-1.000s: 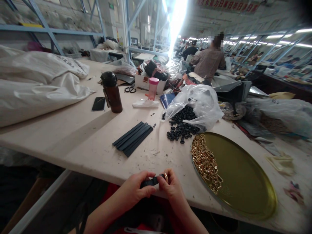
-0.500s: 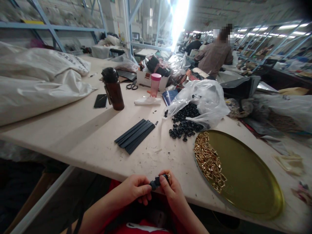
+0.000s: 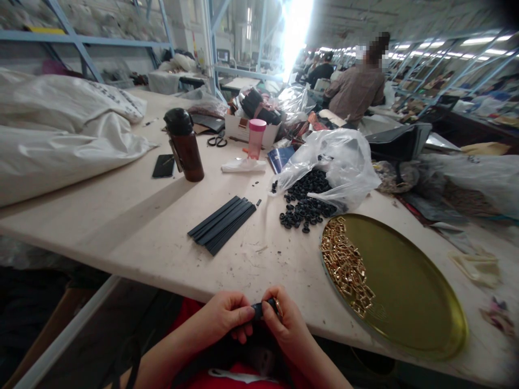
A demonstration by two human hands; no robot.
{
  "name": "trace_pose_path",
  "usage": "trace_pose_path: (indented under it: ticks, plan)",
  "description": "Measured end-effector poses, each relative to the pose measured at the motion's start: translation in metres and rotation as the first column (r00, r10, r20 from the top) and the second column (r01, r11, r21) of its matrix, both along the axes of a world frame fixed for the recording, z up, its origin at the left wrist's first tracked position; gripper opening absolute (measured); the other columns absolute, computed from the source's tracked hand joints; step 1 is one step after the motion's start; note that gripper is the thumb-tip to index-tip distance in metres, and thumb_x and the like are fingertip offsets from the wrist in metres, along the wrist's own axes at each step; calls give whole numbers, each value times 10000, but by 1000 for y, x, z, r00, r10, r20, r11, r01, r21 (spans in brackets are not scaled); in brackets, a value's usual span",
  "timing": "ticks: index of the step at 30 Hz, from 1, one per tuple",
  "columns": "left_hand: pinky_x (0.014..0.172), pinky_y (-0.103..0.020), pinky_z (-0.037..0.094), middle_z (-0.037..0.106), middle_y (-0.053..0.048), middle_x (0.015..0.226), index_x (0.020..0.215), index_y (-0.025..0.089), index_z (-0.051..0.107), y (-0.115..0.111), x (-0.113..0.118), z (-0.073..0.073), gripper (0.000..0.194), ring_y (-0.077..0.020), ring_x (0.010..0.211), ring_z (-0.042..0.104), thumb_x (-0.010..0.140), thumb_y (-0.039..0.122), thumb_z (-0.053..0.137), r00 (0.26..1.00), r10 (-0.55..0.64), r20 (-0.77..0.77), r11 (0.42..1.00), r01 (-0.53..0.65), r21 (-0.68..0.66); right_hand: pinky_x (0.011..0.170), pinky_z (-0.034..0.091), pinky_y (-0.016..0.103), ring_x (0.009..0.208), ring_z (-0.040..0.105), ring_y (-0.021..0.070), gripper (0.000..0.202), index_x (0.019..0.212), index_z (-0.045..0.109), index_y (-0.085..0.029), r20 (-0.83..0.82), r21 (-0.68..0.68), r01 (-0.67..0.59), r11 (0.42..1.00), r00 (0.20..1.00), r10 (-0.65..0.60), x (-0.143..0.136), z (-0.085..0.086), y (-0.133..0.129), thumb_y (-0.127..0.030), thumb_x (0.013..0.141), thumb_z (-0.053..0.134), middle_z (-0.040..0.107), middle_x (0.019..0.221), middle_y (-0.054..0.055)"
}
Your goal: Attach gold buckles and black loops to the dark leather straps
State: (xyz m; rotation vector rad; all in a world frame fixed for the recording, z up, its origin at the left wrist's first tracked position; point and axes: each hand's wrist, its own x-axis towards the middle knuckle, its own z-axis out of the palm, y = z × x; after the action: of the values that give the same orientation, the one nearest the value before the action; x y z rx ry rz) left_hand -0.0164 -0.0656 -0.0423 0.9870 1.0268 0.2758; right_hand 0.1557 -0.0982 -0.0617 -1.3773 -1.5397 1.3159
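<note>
At the table's front edge, my left hand (image 3: 232, 316) pinches one end of a short black strap piece (image 3: 258, 309). My right hand (image 3: 281, 313) is closed on its other end, where a gold buckle (image 3: 278, 307) shows between the fingers. Beyond my hands lies a bundle of flat black strips (image 3: 222, 224). Small black loops (image 3: 308, 197) spill from a clear plastic bag (image 3: 344, 162). To the right, a round gold tray (image 3: 409, 286) holds a heap of gold buckles (image 3: 346, 265) along its left side.
On the table (image 3: 133, 232) stand a brown bottle (image 3: 188, 151) and a pink-lidded cup (image 3: 256, 139), with a phone (image 3: 163, 166) and scissors (image 3: 217, 141) nearby. A large white sack (image 3: 60, 129) lies at left. A person (image 3: 357, 89) is in the background.
My right hand's fingers have closed further over the black piece, so less of it shows. The gold buckle shows more clearly. The view has shifted slightly.
</note>
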Motion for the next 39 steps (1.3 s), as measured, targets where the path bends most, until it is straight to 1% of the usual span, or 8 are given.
trace_pose_path:
  ticks: [4, 13, 19, 22, 28, 32, 36, 39]
  plan:
    - [477, -194, 369, 615, 17, 580, 695, 143, 519, -2, 1, 1, 371, -85, 469, 532, 693, 508, 587, 1000, 12, 10, 1000, -12, -18, 532, 335, 227, 575, 392, 115, 141, 798, 427, -202, -48, -34, -5, 999, 999, 3, 1, 4, -3, -315, 866, 378, 402, 636, -42]
    - [478, -192, 374, 611, 20, 581, 699, 142, 532, -6, 1, -2, 339, -78, 458, 523, 720, 477, 579, 999, 14, 30, 1000, -14, -9, 550, 337, 223, 599, 390, 113, 120, 773, 439, -200, -74, -52, -29, 998, 997, 25, 4, 11, 0, -282, 852, 400, 409, 650, -37]
    - [479, -185, 362, 605, 27, 570, 685, 152, 519, -6, 0, 3, 341, -71, 454, 506, 703, 484, 595, 999, 11, 50, 999, -9, -50, 538, 330, 216, 594, 379, 110, 102, 774, 439, -200, -112, -72, -43, 996, 993, 34, 4, 11, -3, -274, 841, 419, 396, 643, -42]
    - [468, -183, 354, 601, 27, 561, 683, 152, 516, -8, 0, 2, 345, -67, 437, 491, 700, 489, 590, 999, 14, 47, 999, -12, -48, 538, 335, 214, 592, 386, 109, 97, 774, 437, -201, -105, -79, -57, 995, 993, 48, 3, 10, -4, -262, 845, 412, 403, 639, -44]
    - [470, -191, 380, 591, 19, 587, 704, 145, 518, -8, 3, -1, 340, -78, 454, 509, 733, 483, 537, 1000, -10, 5, 999, 10, 36, 547, 341, 220, 599, 421, 113, 104, 804, 462, -197, 55, 79, -52, 996, 997, 48, 0, 3, -6, -245, 866, 393, 466, 660, -32]
    - [472, -186, 373, 582, 11, 600, 698, 140, 505, -6, 9, 4, 320, -76, 469, 504, 782, 447, 475, 999, -38, -35, 990, 43, 134, 573, 365, 234, 620, 461, 122, 142, 818, 467, -199, 93, 146, 11, 989, 995, -24, -6, -3, -7, -274, 887, 367, 502, 680, -17]
    - [470, -185, 368, 563, 17, 601, 714, 140, 511, -4, 10, 5, 309, -79, 479, 494, 809, 424, 432, 995, -70, -78, 975, 84, 207, 550, 368, 230, 587, 470, 121, 176, 846, 469, -199, 72, 132, 88, 987, 993, -98, -11, -8, -7, -309, 900, 344, 501, 651, -24]
    - [427, -173, 317, 540, 38, 590, 744, 145, 528, -2, 5, 5, 253, -67, 447, 436, 789, 386, 464, 987, -119, -105, 971, 138, 197, 557, 378, 228, 602, 487, 124, 202, 903, 475, -197, 58, 97, 63, 993, 996, -69, -10, -4, -6, -340, 905, 332, 515, 671, -19]
